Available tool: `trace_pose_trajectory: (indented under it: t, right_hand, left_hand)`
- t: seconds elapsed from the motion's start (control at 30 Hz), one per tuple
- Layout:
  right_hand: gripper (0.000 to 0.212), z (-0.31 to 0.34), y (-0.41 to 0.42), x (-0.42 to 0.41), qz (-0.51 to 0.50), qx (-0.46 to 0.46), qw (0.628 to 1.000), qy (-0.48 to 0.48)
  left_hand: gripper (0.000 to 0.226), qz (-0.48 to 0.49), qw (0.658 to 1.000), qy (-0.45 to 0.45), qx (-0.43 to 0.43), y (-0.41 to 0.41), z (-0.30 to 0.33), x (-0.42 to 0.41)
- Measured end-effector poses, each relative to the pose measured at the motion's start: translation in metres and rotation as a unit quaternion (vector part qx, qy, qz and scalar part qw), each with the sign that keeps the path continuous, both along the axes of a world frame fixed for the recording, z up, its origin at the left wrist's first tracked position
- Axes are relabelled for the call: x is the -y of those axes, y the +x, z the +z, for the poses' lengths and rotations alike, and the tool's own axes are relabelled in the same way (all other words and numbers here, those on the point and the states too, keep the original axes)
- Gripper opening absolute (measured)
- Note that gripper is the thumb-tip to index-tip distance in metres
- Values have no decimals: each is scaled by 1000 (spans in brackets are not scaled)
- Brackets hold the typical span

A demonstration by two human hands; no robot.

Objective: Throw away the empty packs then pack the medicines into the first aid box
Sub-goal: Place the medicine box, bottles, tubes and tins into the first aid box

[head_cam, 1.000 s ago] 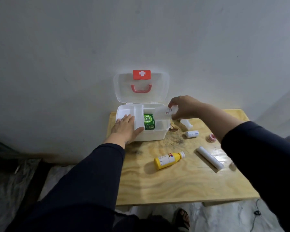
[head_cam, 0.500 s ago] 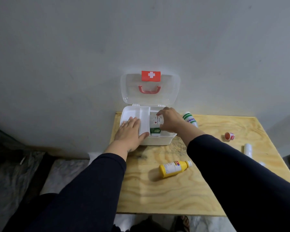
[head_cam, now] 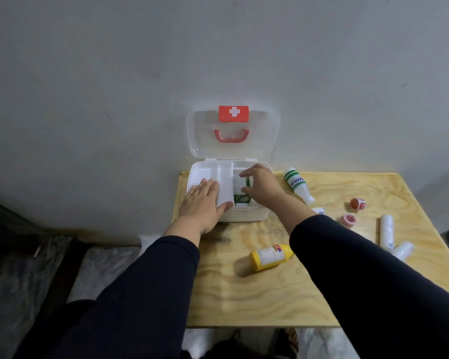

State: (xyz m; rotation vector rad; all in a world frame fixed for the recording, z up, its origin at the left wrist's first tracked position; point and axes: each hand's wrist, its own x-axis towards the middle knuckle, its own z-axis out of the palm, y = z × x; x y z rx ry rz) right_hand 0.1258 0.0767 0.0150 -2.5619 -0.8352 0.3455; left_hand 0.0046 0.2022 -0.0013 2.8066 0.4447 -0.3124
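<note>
The white first aid box (head_cam: 246, 215) stands open at the table's back left, its clear lid (head_cam: 265, 141) with a red cross leaning on the wall. My left hand (head_cam: 201, 204) lies flat on the box's left front corner and its white inner tray (head_cam: 224, 182). My right hand (head_cam: 261, 186) reaches into the right compartment, fingers closed on a small white bottle (head_cam: 237, 184) above a green pack (head_cam: 241, 199). On the table lie a yellow bottle (head_cam: 270, 256) and a white bottle with green bands (head_cam: 297, 183).
On the wooden table (head_cam: 270, 301) to the right are two small red-and-white round items (head_cam: 357, 203) (head_cam: 349, 219), a white tube (head_cam: 386, 233) and a small white container (head_cam: 403, 250). A small white labelled item (head_cam: 319, 211) peeks out beside my right forearm. The wall is directly behind the box.
My right hand carried the white bottle from above the box's right edge down into the right compartment. My view shifted, so the table's right side shows more. My left hand stayed on the box.
</note>
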Motion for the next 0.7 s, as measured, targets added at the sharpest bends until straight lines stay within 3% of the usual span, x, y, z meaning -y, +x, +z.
trace_pose_trajectory:
  t: [0.27, 0.47, 0.7]
  right_hand:
    - [30, 14, -16, 74, -88, 41, 990, 101]
    - [53, -12, -48, 130, -81, -114, 990, 9]
    - [45, -39, -70, 150, -77, -151, 985, -28]
  left_hand:
    - [77, -4, 1000, 20, -5, -3, -3, 0]
    - [76, -10, 999, 34, -7, 0, -6, -1]
    - [76, -11, 999, 34, -2, 0, -9, -4]
